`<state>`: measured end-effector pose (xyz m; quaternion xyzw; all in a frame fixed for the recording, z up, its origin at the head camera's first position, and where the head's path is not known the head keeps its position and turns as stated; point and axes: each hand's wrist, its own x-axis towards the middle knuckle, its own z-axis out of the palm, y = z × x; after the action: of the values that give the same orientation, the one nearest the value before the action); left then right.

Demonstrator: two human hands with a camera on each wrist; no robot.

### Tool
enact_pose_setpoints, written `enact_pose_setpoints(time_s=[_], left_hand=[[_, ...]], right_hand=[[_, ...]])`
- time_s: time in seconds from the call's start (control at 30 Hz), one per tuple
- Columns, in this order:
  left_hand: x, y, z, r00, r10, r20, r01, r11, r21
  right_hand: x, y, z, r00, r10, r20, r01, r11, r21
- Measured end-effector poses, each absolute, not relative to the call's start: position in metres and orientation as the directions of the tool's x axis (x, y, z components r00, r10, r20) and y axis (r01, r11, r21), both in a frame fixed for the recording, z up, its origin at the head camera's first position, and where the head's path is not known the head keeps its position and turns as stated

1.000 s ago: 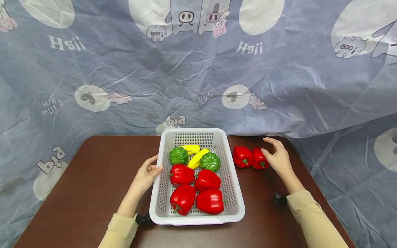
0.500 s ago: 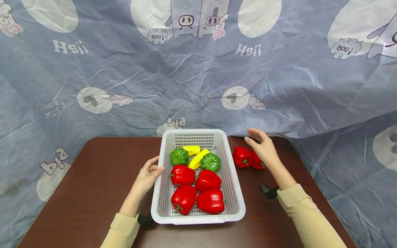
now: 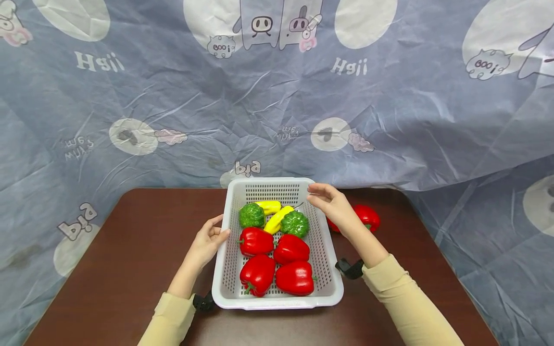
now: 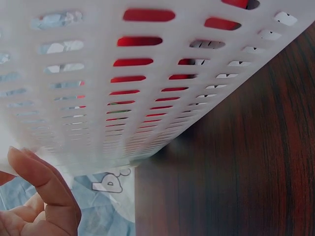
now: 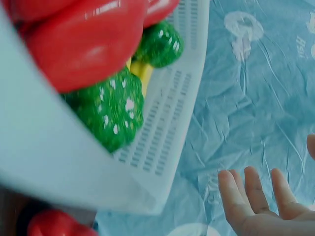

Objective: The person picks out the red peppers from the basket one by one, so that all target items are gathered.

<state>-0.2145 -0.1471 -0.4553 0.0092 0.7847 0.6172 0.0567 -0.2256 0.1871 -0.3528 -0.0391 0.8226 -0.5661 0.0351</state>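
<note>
In the head view, a white slotted basket sits midway between the left and right edges of the dark wooden surface, its far rim at the far edge. The left hand pinches its left rim. Inside, four red bell peppers fill the near half; two yellow chili peppers and two green squashes lie beyond. The right hand, fingers relaxed and holding nothing, hovers by the far right corner. Toward the surface's far right corner lie two loose bell peppers, one mostly hidden by that arm.

The left wrist view shows the basket's outer wall, red visible through its slots, and a bent finger at the rim.

The right wrist view shows parted fingers clear of the basket, with printed backdrop between.
</note>
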Motion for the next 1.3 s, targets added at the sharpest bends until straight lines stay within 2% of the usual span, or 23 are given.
enact_pose_setpoints(time_s=[0.37,0.77,1.3], left_hand=[[-0.215,-0.145,-0.454,-0.995,0.077,-0.066,-0.046,0.24,0.97],[-0.213,-0.144,-0.45,-0.994,0.073,-0.076,-0.057,0.236,0.97],[-0.214,-0.144,-0.45,-0.994,0.073,-0.078,-0.058,0.252,0.966]], right_hand=[[-0.221,0.157,-0.372,-0.98,-0.141,-0.137,0.07,0.397,-0.915],[-0.22,0.138,-0.391,-0.961,-0.163,-0.223,0.104,0.536,-0.838],[-0.21,0.127,-0.4,-0.942,-0.1,-0.321,0.12,0.792,-0.599]])
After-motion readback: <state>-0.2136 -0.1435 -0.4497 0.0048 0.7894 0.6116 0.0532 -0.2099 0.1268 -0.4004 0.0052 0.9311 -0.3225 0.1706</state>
